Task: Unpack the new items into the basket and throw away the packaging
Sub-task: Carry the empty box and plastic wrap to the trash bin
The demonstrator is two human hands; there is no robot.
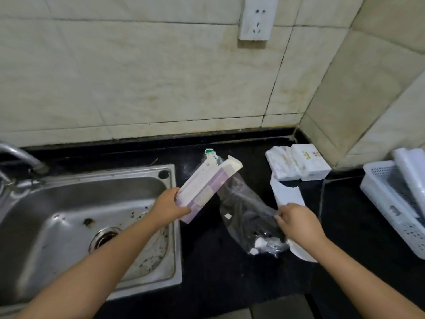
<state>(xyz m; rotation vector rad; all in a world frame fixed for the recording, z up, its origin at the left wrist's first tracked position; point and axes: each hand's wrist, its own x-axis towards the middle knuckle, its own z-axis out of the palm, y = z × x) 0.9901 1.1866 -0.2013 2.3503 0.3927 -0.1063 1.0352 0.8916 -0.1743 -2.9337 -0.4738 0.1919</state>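
Note:
My left hand [171, 207] grips the near end of a long white and purple carton [207, 188], held tilted over the black counter. A tube with a green cap [210, 155] pokes out beyond the carton's far end. My right hand [296, 223] pinches the edge of a clear plastic bag [246, 217] lying on the counter, with small white bits at its near end. A white perforated basket [391, 203] stands at the right edge with a long white item inside. A white flat package [286, 192] lies partly under my right hand.
A steel sink [92, 226] with a tap [20, 155] fills the left. Two white wrapped packs [299, 165] sit in the back corner by the tiled wall. A wall socket [256, 19] is above. The black counter [207, 272] runs between sink and basket.

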